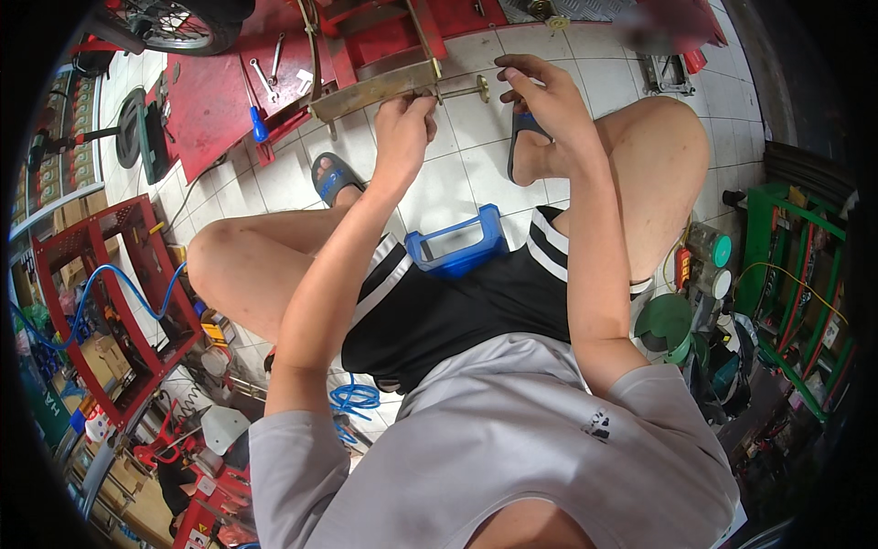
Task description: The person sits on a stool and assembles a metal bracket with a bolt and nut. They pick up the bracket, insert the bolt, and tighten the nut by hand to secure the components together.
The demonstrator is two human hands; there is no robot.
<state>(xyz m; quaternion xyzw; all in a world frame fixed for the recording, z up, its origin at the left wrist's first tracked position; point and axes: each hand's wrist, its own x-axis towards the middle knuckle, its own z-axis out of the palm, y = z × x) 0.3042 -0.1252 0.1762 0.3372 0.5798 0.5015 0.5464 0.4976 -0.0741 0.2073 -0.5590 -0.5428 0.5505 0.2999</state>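
My left hand is closed, its fingertips at the lower edge of a worn brass-coloured metal plate on a red frame. What those fingers hold, if anything, is hidden. From the plate's right end a threaded rod sticks out, with a round brass-coloured end piece. Just right of that end piece hovers my right hand, its fingers bent but apart, nothing seen in them. The fingertips of both hands look dark with grime.
Wrenches and a blue-handled screwdriver lie on a red platform. A blue plastic stool shows between my legs. Red racking stands left, a green metal frame right. A motorcycle wheel is at the far left.
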